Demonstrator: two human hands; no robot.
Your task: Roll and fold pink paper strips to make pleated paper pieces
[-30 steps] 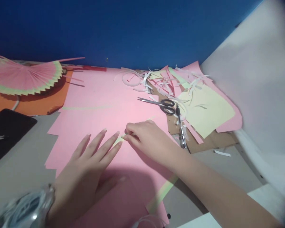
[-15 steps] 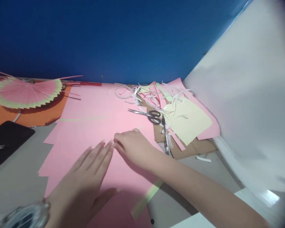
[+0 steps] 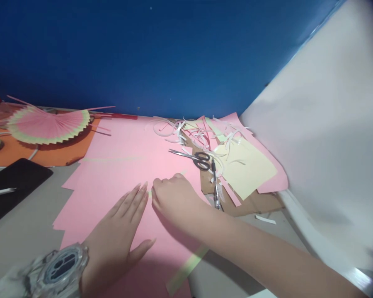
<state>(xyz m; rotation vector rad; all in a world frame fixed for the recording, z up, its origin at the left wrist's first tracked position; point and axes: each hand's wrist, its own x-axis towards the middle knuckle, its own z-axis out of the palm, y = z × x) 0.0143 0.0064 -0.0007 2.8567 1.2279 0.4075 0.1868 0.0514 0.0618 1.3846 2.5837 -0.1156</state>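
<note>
Large pink paper sheets (image 3: 118, 140) with stepped left edges lie beneath both hands. My left hand (image 3: 118, 227) rests flat on the paper, fingers stretched forward and thumb out, a clear-strapped watch (image 3: 62, 267) on its wrist. Just right of its fingertips, my right hand (image 3: 174, 198) is curled shut and pressed down on the paper. Bits of a pale yellow-green strip (image 3: 149, 193) show at its fingers and beyond its knuckles; the middle is hidden under the hand. Another yellow-green strip (image 3: 186, 269) crosses the lower right of the pink paper.
Black-handled scissors (image 3: 192, 157) and a pen (image 3: 216, 186) lie beyond my right hand. Paper scraps (image 3: 202, 134) and a cream sheet (image 3: 248, 165) cover cardboard (image 3: 255, 203). At left are a pleated pink fan (image 3: 49, 124) and a black flat object (image 3: 17, 182). A blue wall (image 3: 161, 58) stands behind.
The view has shifted, bringing more of the watch and fan into sight. My right hand has moved slightly away from my left fingertips; my left hand still lies flat.
</note>
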